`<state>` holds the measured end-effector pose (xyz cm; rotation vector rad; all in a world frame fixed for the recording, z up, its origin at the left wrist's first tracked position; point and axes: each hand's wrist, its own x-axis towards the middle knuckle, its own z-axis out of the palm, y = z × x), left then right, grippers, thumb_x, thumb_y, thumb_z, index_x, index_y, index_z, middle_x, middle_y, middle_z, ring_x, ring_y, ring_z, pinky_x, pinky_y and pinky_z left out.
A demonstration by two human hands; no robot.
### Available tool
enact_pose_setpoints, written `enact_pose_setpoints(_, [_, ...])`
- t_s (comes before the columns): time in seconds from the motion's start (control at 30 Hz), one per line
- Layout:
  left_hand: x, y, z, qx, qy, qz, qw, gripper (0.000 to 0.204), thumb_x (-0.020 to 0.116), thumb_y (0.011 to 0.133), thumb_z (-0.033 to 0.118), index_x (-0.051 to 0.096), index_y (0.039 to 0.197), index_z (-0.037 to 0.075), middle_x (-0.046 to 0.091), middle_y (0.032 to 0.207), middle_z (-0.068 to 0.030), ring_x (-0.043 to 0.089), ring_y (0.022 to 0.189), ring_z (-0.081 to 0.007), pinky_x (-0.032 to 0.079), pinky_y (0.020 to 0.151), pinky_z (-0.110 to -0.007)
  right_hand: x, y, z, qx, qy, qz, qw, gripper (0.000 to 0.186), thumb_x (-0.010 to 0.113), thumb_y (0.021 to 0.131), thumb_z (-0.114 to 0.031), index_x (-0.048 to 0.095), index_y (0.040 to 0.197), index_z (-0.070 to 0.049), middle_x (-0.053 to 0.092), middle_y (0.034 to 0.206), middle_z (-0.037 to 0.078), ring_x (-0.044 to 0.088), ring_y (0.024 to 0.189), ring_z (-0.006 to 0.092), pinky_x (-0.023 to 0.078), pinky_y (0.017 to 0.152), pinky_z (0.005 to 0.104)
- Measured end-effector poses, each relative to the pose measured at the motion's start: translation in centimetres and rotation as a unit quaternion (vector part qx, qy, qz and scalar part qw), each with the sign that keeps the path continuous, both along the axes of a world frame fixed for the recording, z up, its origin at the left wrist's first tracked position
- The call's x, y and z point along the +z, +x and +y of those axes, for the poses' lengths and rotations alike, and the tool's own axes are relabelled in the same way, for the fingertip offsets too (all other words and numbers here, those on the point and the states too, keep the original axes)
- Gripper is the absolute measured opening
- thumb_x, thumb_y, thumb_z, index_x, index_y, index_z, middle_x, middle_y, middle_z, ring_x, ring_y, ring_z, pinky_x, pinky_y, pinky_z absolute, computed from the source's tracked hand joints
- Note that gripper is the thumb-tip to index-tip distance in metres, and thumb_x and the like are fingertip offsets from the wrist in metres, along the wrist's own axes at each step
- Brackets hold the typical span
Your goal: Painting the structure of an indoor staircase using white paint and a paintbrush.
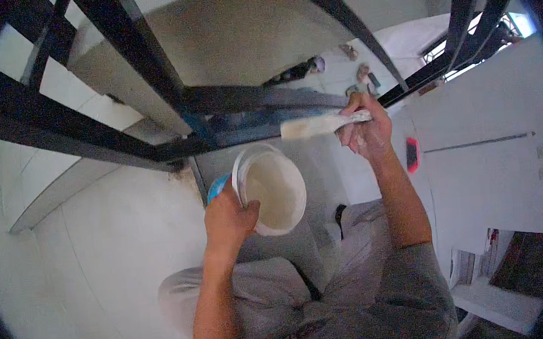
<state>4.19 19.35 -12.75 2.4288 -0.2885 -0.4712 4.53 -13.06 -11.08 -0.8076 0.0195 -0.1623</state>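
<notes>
My left hand (229, 217) grips the side of a white plastic bucket (296, 183) with a blue patch on its outside, thumb over the rim. The bucket is tilted toward me, and pale off-white paint (271, 198) shows inside it. In my right hand (371, 128), closed around the handle, is a paintbrush (313, 126) with pale, coated bristles pointing left. The brush is above and to the right of the bucket, apart from it, close to the dark metal railing (259, 97). Whitish smears mark my right hand and the brush handle.
Dark railing bars (138, 45) slant across the upper left and top. Beyond them, several small items lie on a pale floor (333, 67). A red-edged object (411, 154) and a long thin rod (476, 143) are at the right. My bent knees (242, 282) are below the bucket.
</notes>
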Motion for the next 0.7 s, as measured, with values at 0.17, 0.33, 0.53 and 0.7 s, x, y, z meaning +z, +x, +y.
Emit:
enact_pose_setpoints(0.17, [1.4, 0.6, -0.5, -0.006, 0.043, 0.043, 0.998, 0.055, 0.073, 0.072, 0.018, 0.059, 0.124, 0.004, 0.070, 0.098, -0.0257, 0.067, 0.091, -0.0456, 0.054, 0.081, -0.052, -2.7, -0.6, 4.2, 0.209, -0.478, 0.102, 0.847, 0.047, 0.051, 0.102, -0.043, 0.070, 0.089, -0.002, 0.070, 0.071, 0.012, 0.061, 0.046, 0.0170, 0.048, 0.042, 0.0289])
enact_pose_setpoints(0.33, [0.7, 0.5, 0.2, -0.023, -0.001, 0.008, 1.000, 0.054, 0.074, 0.072, 0.017, 0.060, 0.122, 0.003, 0.070, 0.099, -0.0260, 0.067, 0.094, -0.0447, 0.054, 0.084, -0.051, -4.4, -0.5, 7.3, 0.227, -0.393, 0.209, 0.866, 0.055, 0.051, 0.102, -0.048, 0.072, 0.089, 0.001, 0.063, 0.060, 0.009, 0.057, 0.044, 0.0136, 0.044, 0.043, 0.0262])
enact_pose_setpoints(0.53, [1.3, 0.4, 0.5, -0.031, 0.007, 0.031, 0.999, 0.053, 0.074, 0.071, 0.016, 0.060, 0.120, 0.001, 0.069, 0.098, -0.0268, 0.067, 0.094, -0.0451, 0.054, 0.084, -0.051, -4.7, -0.2, 6.4, 0.195, -0.267, 0.282, 0.901, 0.055, 0.050, 0.102, -0.049, 0.072, 0.090, 0.000, 0.063, 0.059, 0.011, 0.057, 0.044, 0.0147, 0.044, 0.042, 0.0264])
enact_pose_setpoints(0.7, [1.8, 0.5, 0.4, -0.018, 0.000, 0.051, 0.999, 0.052, 0.074, 0.071, 0.015, 0.061, 0.119, 0.000, 0.069, 0.099, -0.0272, 0.066, 0.095, -0.0453, 0.053, 0.085, -0.050, -4.8, -0.2, 5.4, 0.195, -0.232, 0.258, 0.917, 0.056, 0.050, 0.102, -0.049, 0.070, 0.090, 0.002, 0.062, 0.059, 0.012, 0.057, 0.044, 0.0154, 0.045, 0.042, 0.0274])
